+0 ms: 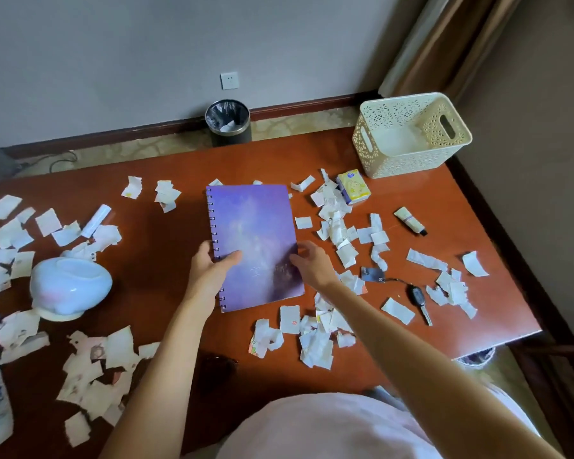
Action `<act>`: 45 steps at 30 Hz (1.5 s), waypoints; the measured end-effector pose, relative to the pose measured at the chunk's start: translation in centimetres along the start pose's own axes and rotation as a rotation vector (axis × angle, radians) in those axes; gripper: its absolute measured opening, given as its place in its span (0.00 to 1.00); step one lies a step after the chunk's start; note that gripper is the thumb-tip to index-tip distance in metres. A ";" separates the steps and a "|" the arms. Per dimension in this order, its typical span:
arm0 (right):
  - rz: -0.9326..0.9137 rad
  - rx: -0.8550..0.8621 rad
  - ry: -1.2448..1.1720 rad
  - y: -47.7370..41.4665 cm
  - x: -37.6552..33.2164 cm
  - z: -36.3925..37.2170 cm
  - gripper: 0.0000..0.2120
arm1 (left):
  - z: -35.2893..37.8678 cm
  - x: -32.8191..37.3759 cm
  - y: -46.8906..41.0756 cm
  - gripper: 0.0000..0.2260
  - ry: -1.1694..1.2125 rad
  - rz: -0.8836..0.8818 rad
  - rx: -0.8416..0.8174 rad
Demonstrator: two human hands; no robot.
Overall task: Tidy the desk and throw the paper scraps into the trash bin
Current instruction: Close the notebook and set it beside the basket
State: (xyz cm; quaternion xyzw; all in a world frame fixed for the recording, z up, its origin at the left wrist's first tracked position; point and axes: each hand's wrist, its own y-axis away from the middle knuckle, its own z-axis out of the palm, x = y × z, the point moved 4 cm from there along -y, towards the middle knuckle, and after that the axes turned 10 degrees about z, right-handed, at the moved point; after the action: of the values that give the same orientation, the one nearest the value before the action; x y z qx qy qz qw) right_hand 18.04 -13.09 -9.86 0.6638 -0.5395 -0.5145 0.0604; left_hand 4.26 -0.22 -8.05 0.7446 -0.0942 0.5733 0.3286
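Two bare hands meet on a purple spiral notebook (254,240) lying flat in the middle of the red-brown desk (166,260). The left hand (209,270) grips the notebook's ringed edge, thumb on the cover and fingers curled underneath. The right hand (312,265) rests loosely open at the opposite edge, fingertips touching the cover; whether it actually grips is unclear. Torn paper scraps (337,226) are scattered over the desk on both sides of the notebook. A white rounded vase (70,286) stands at the left among scraps. To the right lie a tissue packet (353,187), a small tube (409,220) and a car key (419,298). A cream basket (411,134) sits at the far right corner. The trash bin (228,122), lined with a black bag, stands on the floor beyond the desk, against the wall.
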 end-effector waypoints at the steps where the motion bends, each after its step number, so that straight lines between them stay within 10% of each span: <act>1: 0.020 0.017 -0.083 0.1 0.3 -1.2 0.15 | 1.2 0.7 0.2 0.14 -0.017 0.023 -0.003; 11: 0.181 0.283 -0.568 -1.7 10.0 -17.2 0.03 | 20.5 2.3 2.5 0.18 0.040 0.093 -0.240; 23: 0.260 0.387 -0.444 -10.0 20.2 -37.3 0.12 | 44.2 0.3 1.3 0.11 -0.091 -0.121 -0.359; 45: 0.195 0.369 -0.235 -16.3 20.1 -36.4 0.14 | 46.7 -0.6 -2.6 0.25 -0.585 -0.217 -0.217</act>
State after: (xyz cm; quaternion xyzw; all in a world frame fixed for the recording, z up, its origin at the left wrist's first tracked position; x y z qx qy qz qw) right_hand 53.74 -39.32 -15.77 0.5438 -0.6894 -0.4725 -0.0757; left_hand 42.42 -26.31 -15.53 0.8441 -0.1650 0.2834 0.4241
